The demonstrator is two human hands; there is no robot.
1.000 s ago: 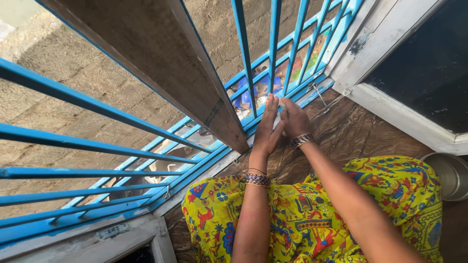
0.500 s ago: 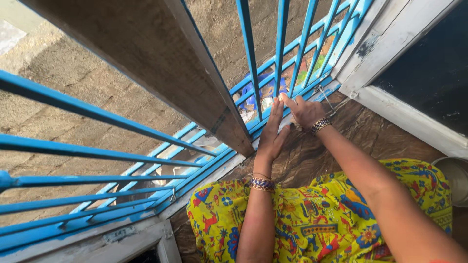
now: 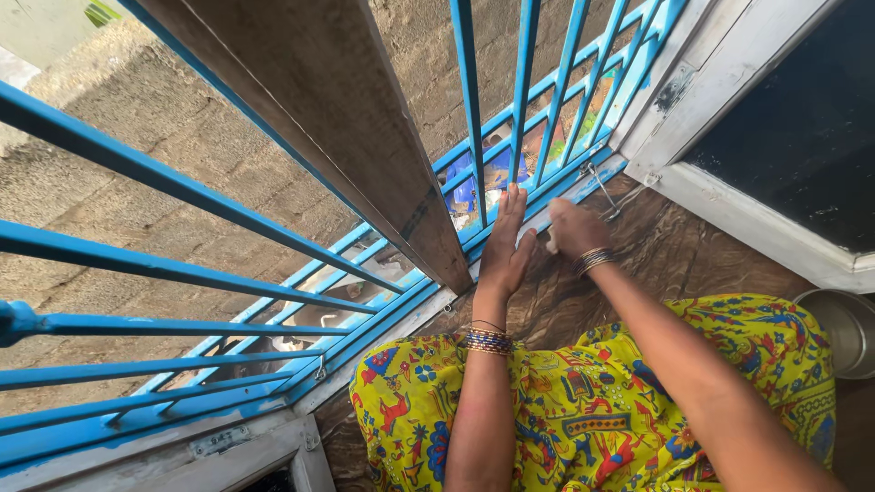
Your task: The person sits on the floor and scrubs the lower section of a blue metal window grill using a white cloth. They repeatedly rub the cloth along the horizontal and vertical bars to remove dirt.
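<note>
From my remote view, the left hand (image 3: pixel 503 248) lies flat and open, fingers together and stretched toward the bright blue painted metal railing (image 3: pixel 474 109), its fingertips near the lower rail; its grip holds nothing. The right hand (image 3: pixel 572 228) is curled, and a small pale object (image 3: pixel 550 242), too small to identify, shows at its fingers between the two hands; I cannot tell whether the grip is closed on it or merely touching it. Both hands work at the edge of the wrinkled brown floor covering (image 3: pixel 656 251), just beside the gaps in the railing. Risk noted: the pale object sits close to open bars with a drop beyond, so I judge that a loose hold or a nudge from the left palm could send it through. A thin metal wire hook (image 3: pixel 602 187) lies near the right hand and could snag the stacked metal bangles (image 3: pixel 592 261). A round steel bowl (image 3: pixel 843 328) stands well apart.
</note>
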